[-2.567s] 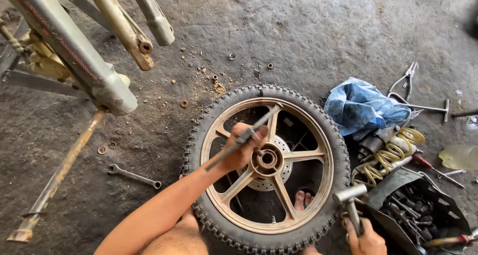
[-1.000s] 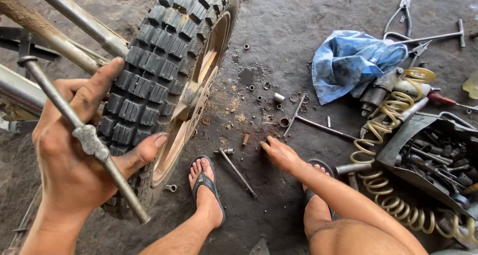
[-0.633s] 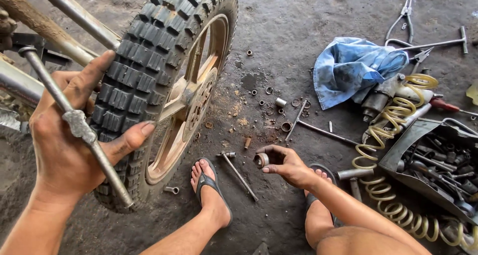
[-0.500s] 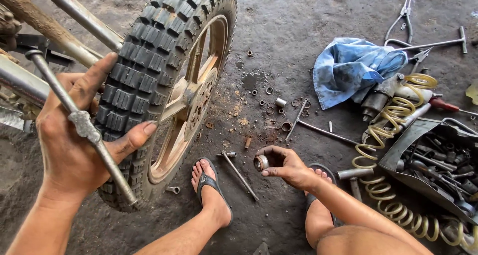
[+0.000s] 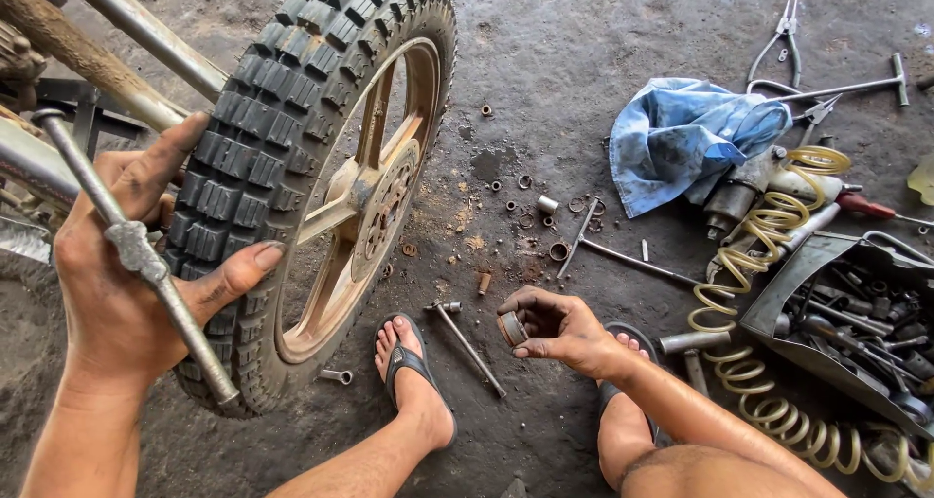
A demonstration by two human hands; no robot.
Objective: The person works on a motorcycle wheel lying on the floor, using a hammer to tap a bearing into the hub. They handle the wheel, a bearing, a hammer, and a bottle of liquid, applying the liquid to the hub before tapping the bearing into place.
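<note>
The right hand (image 5: 559,331) pinches a small round metal bush (image 5: 512,328) between thumb and fingertips, just above the floor (image 5: 545,51), between the person's two sandalled feet. The left hand (image 5: 122,265) is spread wide: its thumb and fingers press on the knobby tyre (image 5: 282,148) of the wheel (image 5: 331,206), which stands upright on the floor, while the palm clamps a long steel rod (image 5: 136,255) against the tread. The rod runs slantwise from upper left to lower right across the hand and has a thicker collar at its middle.

A short T-shaped tool (image 5: 467,342) lies on the floor just beside the left foot (image 5: 413,381). Beyond the right hand, small washers, rings and a short sleeve (image 5: 548,204) are scattered on the oily floor, with a thin bar (image 5: 632,260) among them.

To the right lies a crumpled blue rag (image 5: 681,138), with pliers (image 5: 783,41) and a T-handle wrench (image 5: 837,88) past it. A coiled yellow hose (image 5: 769,226) runs from an air tool (image 5: 739,192) down along the right edge. Beside the coil sits a dark open tray (image 5: 778,308), tilted and crammed with sockets, bolts and other greasy metal pieces; single items in it cannot be told apart.

At upper left, frame tubes (image 5: 136,26) pass behind the wheel.
</note>
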